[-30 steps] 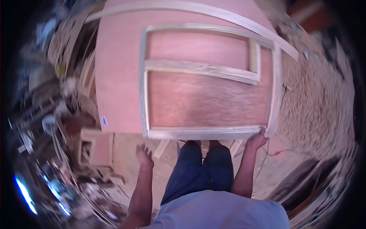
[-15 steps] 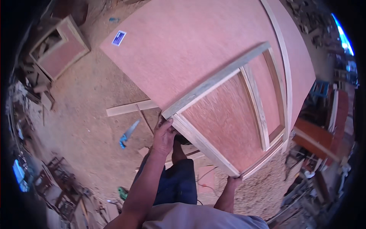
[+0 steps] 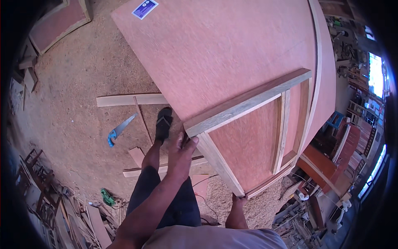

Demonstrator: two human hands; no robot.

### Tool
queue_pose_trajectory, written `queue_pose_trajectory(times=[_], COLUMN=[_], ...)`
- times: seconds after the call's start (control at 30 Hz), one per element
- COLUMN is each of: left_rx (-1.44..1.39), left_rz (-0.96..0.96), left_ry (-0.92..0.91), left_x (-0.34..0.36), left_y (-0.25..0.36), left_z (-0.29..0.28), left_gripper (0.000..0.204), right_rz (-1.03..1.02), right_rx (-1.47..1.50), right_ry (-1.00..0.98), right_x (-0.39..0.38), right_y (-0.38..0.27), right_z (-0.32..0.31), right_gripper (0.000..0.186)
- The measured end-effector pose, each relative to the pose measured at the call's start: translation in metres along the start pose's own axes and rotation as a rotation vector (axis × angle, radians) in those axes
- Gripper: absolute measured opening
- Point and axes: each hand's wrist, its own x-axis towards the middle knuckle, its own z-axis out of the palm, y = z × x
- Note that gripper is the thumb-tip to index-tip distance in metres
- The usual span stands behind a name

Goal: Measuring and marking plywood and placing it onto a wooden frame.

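Both hands are closed on a wooden frame [image 3: 249,108] with a crossbar and a reddish plywood panel [image 3: 244,137] inside it. At the frame's left corner, my left hand [image 3: 182,155] grips the end of the near bar, thumb on top and some fingers hidden below. My right hand [image 3: 237,202] holds the near corner from beneath, most of its fingers out of sight. Beyond and under the frame spreads a large pinkish plywood sheet [image 3: 207,50] with a purple label [image 3: 145,8] at its far left; a long thin strip [image 3: 318,54] runs along its right part.
A blue-handled handsaw [image 3: 120,128] lies on the dirt floor at left, beside wooden strips [image 3: 128,100]. A green power tool [image 3: 107,197] and scrap wood [image 3: 70,216] are at lower left. Sawdust [image 3: 265,205] and orange-brown boards [image 3: 317,166] lie to the right.
The view has shifted, and the frame with both hands appears lower relative to the large sheet. One of my feet now shows beside the sheet's left edge. Both hands keep their hold.
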Motion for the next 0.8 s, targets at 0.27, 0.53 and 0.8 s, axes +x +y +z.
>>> queue_pose_trajectory(times=[0.27, 0.53, 0.8], left_rx=[0.153, 0.202, 0.345], left_rz=[0.13, 0.174, 0.302], left_ry=[0.026, 0.046, 0.121], left_x=[-0.007, -0.007, 0.0], left_y=[0.003, -0.007, -0.022], left_z=[0.015, 0.026, 0.033], left_gripper=[0.053, 0.068, 0.075], right_rz=[0.015, -0.014, 0.018], right_rx=[-0.007, -0.059, -0.099], right_ry=[0.003, 0.05, 0.03], right_x=[-0.004, -0.002, 0.007], right_y=[0.012, 0.006, 0.001], right_z=[0.001, 0.002, 0.0], right_gripper=[0.059, 0.05, 0.057])
